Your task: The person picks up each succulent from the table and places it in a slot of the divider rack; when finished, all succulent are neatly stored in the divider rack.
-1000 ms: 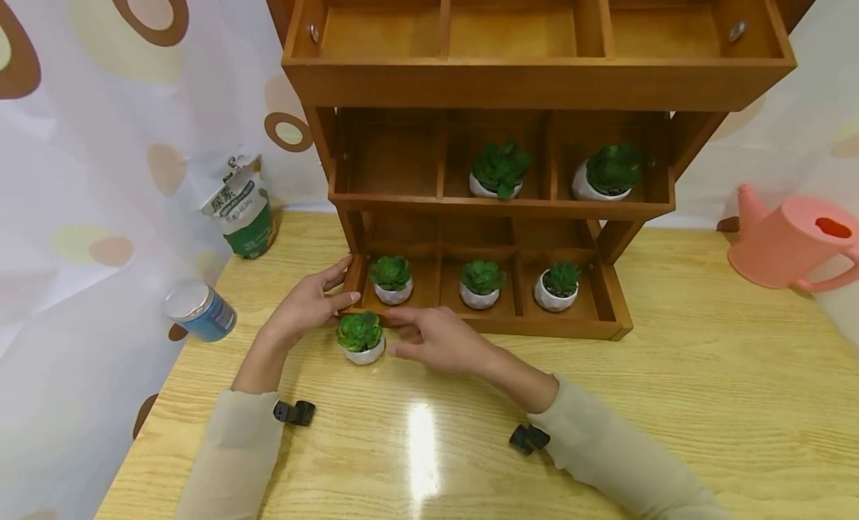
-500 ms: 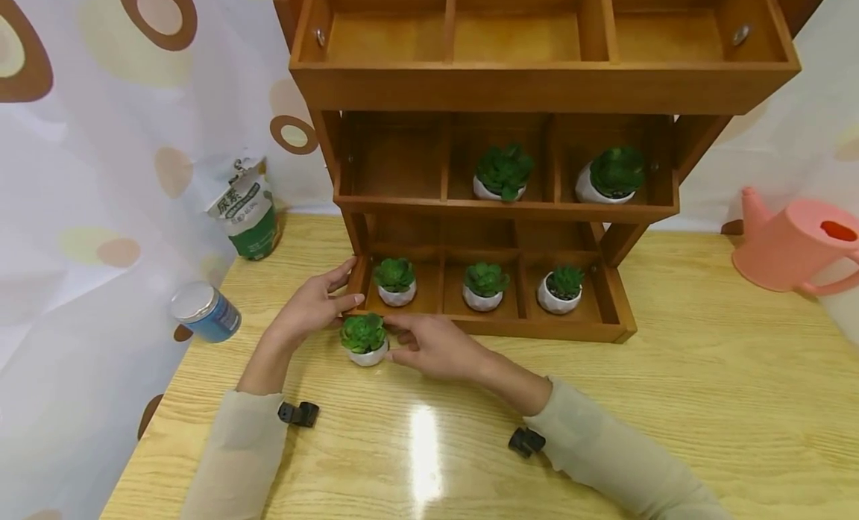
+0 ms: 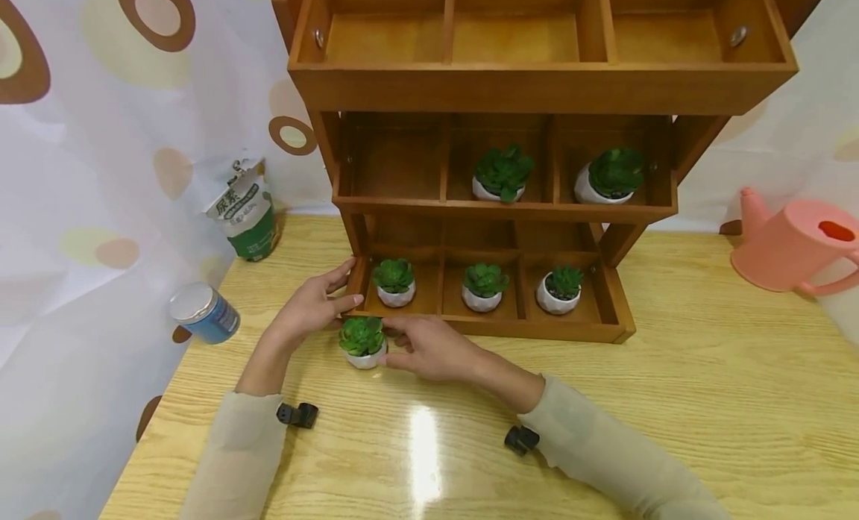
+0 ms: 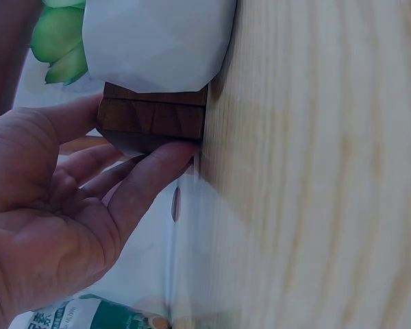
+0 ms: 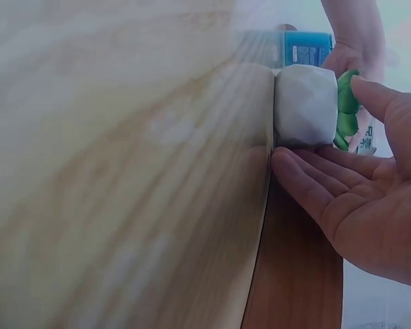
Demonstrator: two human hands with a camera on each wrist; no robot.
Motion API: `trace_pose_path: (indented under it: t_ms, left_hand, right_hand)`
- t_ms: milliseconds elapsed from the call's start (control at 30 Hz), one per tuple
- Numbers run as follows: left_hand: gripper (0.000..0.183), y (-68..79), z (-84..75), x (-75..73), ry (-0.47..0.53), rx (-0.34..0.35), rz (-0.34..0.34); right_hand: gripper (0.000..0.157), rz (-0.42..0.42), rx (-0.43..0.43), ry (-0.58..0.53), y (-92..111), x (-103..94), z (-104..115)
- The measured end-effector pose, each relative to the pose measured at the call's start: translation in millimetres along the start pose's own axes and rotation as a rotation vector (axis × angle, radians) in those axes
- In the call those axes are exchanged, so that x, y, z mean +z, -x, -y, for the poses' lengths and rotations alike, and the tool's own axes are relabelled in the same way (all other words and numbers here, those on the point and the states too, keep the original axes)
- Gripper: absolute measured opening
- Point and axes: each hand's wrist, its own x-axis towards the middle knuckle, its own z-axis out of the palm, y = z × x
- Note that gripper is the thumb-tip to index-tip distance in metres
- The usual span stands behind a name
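A small succulent [image 3: 362,341] in a faceted white pot stands on the table, close in front of the left corner of the wooden shelf [image 3: 530,330]. With fairly straight fingers, my right hand [image 3: 429,347] touches the pot's right side. In the right wrist view the thumb [image 5: 373,96] lies by the green leaves and the fingertips are low at the white pot [image 5: 307,104]. My left hand [image 3: 310,305] holds the shelf's bottom left end. Thumb and fingers meet the dark wooden end [image 4: 151,118] in the left wrist view.
Several potted succulents sit in the shelf's lower compartments, among them one [image 3: 394,283] just behind the front rail. A blue tin [image 3: 204,312] and a green-and-white pouch [image 3: 248,218] stand left. A pink watering can [image 3: 792,244] is at the right.
My right thumb has closed in on the pot from a small gap. The succulent has shifted very slightly left and nearer me. My left hand has stayed at the shelf corner.
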Motion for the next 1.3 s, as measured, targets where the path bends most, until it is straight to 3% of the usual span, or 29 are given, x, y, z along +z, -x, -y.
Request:
trace_pose_path:
  t_ms: [767,1000,1300]
  left_hand:
    - [0.072,0.5,-0.1,-0.6,0.004,0.006,0.004]
    - [0.072,0.7,0.6,0.2,0.011,0.011,0.010]
    - [0.072,0.6,0.5,-1.7,0.010,0.011,0.008]
  right_hand:
    - [0.063,-0.011,-0.008,0.087,-23.5,10.2,13.4]
    - [0.062,-0.015,-0.008,0.077,-21.5,10.3,11.2]
    - [0.064,-0.029,0.002,0.064,-12.2,-4.6,15.7]
